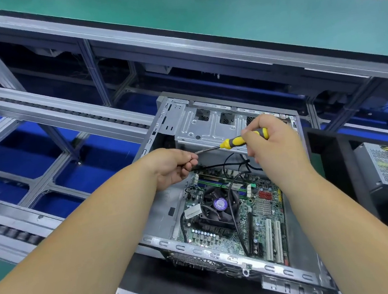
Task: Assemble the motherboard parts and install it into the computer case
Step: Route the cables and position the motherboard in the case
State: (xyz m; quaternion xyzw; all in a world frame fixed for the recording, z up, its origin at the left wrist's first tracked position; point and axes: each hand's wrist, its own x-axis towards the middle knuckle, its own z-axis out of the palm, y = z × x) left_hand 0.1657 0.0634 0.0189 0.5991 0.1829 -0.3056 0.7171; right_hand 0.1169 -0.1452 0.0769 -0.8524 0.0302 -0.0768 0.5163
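Motherboard [230, 212] sits in the case [161, 116] already; right grip [271, 144] holds screwdriver [237, 140], left grip [175, 165] pinches its tip, screws probably left.

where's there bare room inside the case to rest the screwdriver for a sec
Bare metal floor of the computer case lies left of the motherboard, by the left wall. The drive cage top is flat too. The board is crowded: cooler fan, black cables, slots. Both hands hold the screwdriver above it.

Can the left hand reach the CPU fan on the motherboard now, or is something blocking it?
Probably yes. The left hand hovers just above the open case, with only thin black cables crossing the CPU fan.
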